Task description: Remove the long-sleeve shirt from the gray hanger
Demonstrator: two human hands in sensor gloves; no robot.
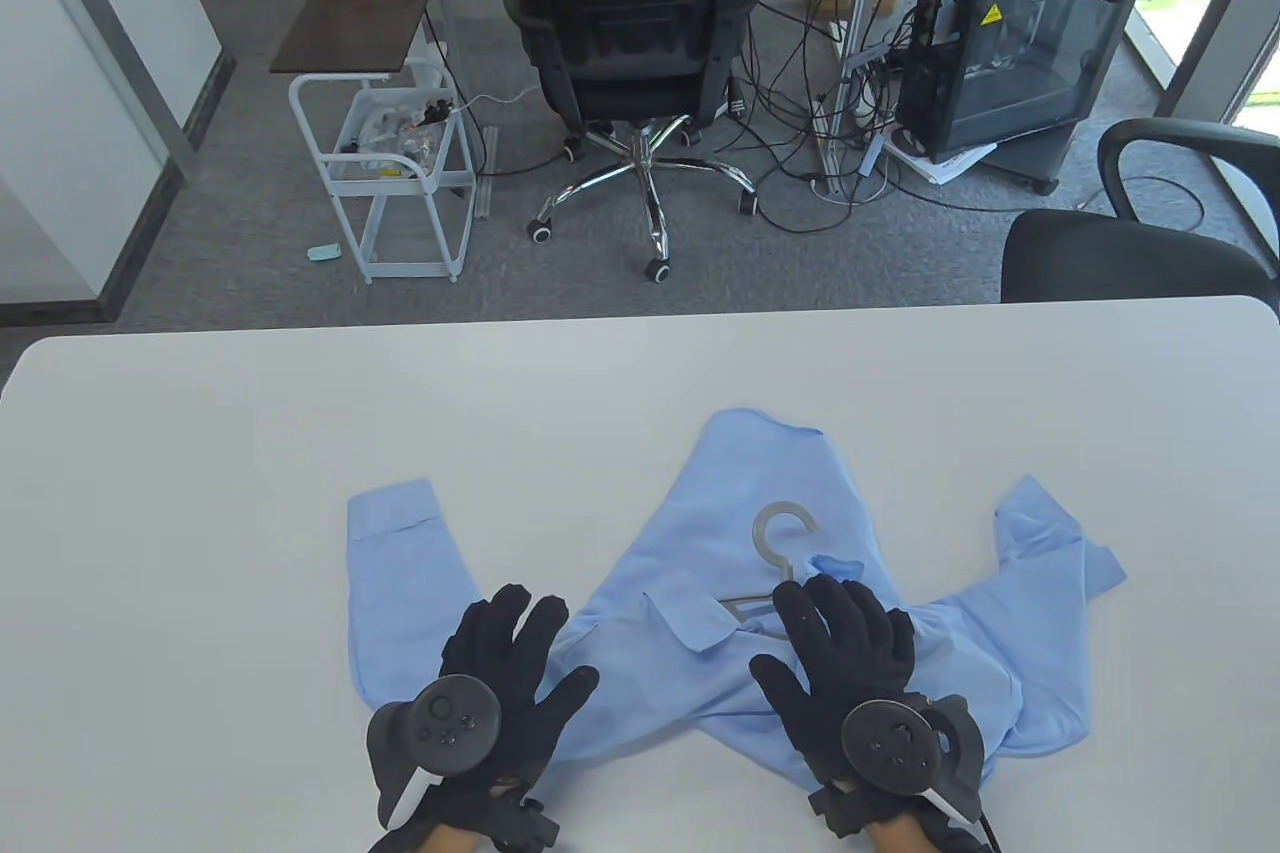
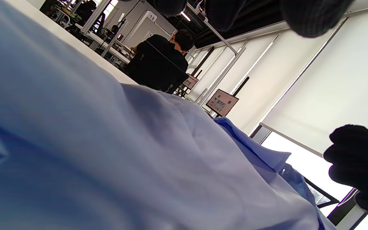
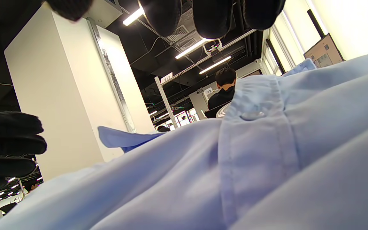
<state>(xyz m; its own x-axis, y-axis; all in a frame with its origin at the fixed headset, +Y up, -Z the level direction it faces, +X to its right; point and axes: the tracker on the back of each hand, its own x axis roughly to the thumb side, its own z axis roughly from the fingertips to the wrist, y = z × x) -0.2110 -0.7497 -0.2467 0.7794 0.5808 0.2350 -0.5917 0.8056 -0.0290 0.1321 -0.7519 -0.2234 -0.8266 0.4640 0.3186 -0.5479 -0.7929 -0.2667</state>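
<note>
A light blue long-sleeve shirt [image 1: 700, 583] lies crumpled on the white table [image 1: 200, 493], sleeves spread to both sides. The gray hanger [image 1: 778, 533] is in its collar; the hook and part of one arm show. My right hand [image 1: 850, 638] lies spread over the shirt at the collar, its fingers right beside the hanger's neck. My left hand [image 1: 510, 658] lies spread flat on the shirt's left part by the sleeve. Both wrist views are filled with blue cloth [image 2: 107, 159] [image 3: 235, 166] close below, with fingertips [image 3: 209, 16] hanging above the cloth.
The table's far edge runs across the middle of the table view. Beyond it stand a black office chair [image 1: 630, 13], a white wire cart [image 1: 400, 163], a computer tower [image 1: 1010, 53] and another black chair [image 1: 1130, 243] near the table's right corner.
</note>
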